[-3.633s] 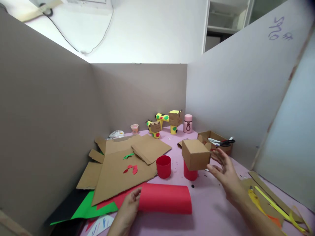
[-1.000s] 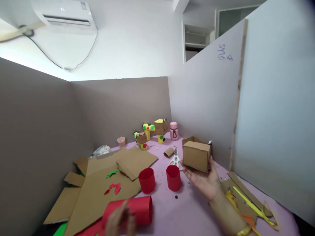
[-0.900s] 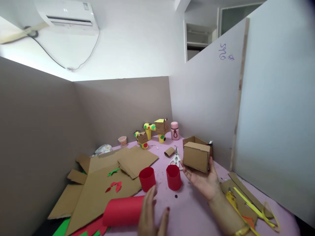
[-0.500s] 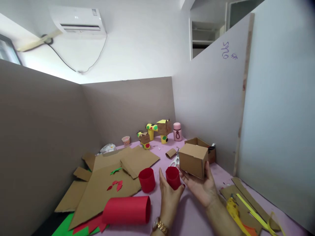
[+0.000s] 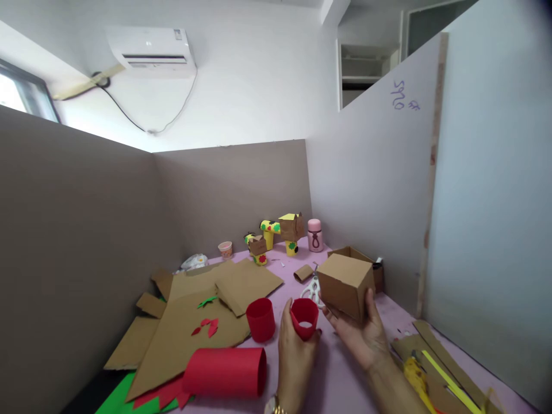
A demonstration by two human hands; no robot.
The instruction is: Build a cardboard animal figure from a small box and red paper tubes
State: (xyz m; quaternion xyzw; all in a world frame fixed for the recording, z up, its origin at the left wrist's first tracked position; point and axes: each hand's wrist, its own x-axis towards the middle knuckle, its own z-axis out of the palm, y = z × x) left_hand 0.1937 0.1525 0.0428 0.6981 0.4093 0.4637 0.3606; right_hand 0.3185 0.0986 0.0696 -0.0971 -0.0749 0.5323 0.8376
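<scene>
Plain brown cardboard box [image 5: 345, 284]: held up in air, supported fr. below & at R side; top & 2 side faces seen, all closed; edges crisp; approx. level, turned so a vert. corner faces fwd. Short red paper tube [image 5: 304, 310]: gripped round its wall, tipped so the inside is seen; rim bent into slight angles, not quite rd.; pale patch seen thru bore. Tube is held just L of box, a bit lower.

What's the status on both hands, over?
Left hand around short red tube. Right hand holding box from below. Possibly in the way: white scissors, lying just behind the tube.
</scene>
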